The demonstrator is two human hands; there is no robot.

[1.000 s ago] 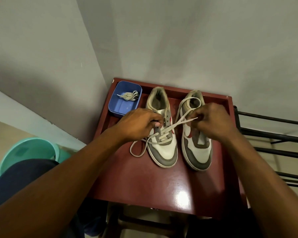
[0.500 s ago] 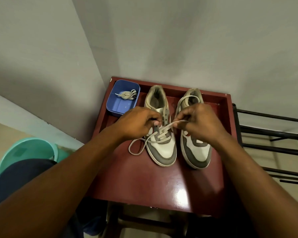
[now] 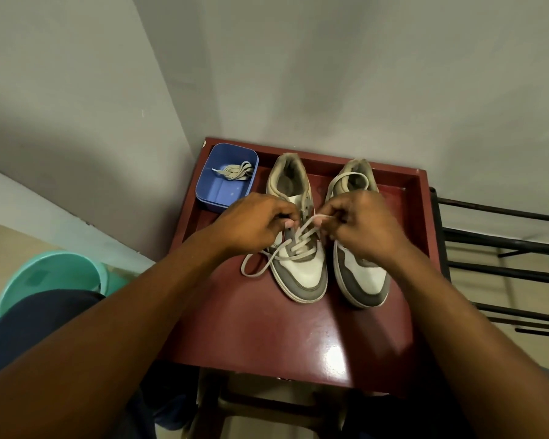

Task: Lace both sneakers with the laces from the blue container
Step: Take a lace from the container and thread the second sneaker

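Hands [image 3: 257, 224], two, on one lace [image 3: 299, 248]; sneakers [image 3: 303, 271], two

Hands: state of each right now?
Left hand: fingers curled, apparently pinching the sneaker at its eyelets.
Right hand: pinching the lace near its end.

The head-worn wide-angle camera looks forward and down, close over the red table [image 3: 267, 337].

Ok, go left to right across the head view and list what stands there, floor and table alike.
In order: teal tub → blue container → sneaker being laced → unlaced sneaker → black rack.
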